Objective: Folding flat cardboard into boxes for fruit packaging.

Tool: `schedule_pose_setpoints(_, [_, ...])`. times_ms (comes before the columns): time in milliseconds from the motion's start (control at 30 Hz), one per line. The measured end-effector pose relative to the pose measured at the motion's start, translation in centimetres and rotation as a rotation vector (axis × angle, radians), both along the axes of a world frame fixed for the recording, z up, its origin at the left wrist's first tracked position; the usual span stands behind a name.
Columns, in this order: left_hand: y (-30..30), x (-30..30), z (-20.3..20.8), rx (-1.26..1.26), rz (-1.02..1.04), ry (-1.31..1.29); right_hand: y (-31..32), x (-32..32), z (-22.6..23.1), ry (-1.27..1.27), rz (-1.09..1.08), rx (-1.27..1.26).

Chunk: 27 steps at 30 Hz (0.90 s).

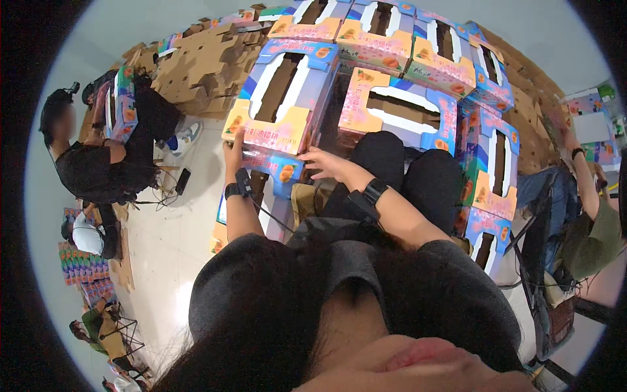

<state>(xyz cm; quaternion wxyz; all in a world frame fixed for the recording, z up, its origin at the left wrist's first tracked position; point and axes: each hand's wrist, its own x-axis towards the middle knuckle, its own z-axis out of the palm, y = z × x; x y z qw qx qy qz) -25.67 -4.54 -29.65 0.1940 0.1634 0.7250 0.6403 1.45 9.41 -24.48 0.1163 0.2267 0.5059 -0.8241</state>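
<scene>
Co-worker, well left of the main carton, holds a similar box. Left hand curls against the main carton's near left corner. Main carton, ahead of the lap: near end peach-yellow, far end blue, side pink-violet; long white-edged slot faces up, brown inside. Right hand, fingers loosely spread, at its near right corner; cannot tell contact. Crosswise carton lies right of the main carton; olive-sleeved person farther right.

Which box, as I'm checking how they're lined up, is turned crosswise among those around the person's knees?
The box just beyond the knees: its top slot runs left to right, while the others' slots run front to back.
</scene>
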Motion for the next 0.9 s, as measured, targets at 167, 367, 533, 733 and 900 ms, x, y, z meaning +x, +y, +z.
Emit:
schedule_pose_setpoints(167, [0.6,-0.1,-0.2,-0.018,0.030,-0.097,-0.4,0.2,-1.2,-0.027,0.071,0.096])
schedule_pose_setpoints(367, [0.0,-1.4,-2.2,-0.027,0.060,-0.128,-0.9,0.5,-0.2,-0.014,0.100,0.115])
schedule_pose_setpoints(533, [0.2,-3.3,-3.9,-0.018,-0.042,-0.101,-1.0,0.7,0.8,-0.004,0.080,0.121])
schedule_pose_setpoints(733, [1.0,-1.7,-2.3,-0.081,-0.024,-0.054,-0.8,0.5,0.2,-0.025,0.053,0.156])
schedule_pose_setpoints(900, [0.7,-2.7,-3.2,0.015,-0.060,-0.011,-0.9,0.3,-0.1,-0.006,0.061,0.175])
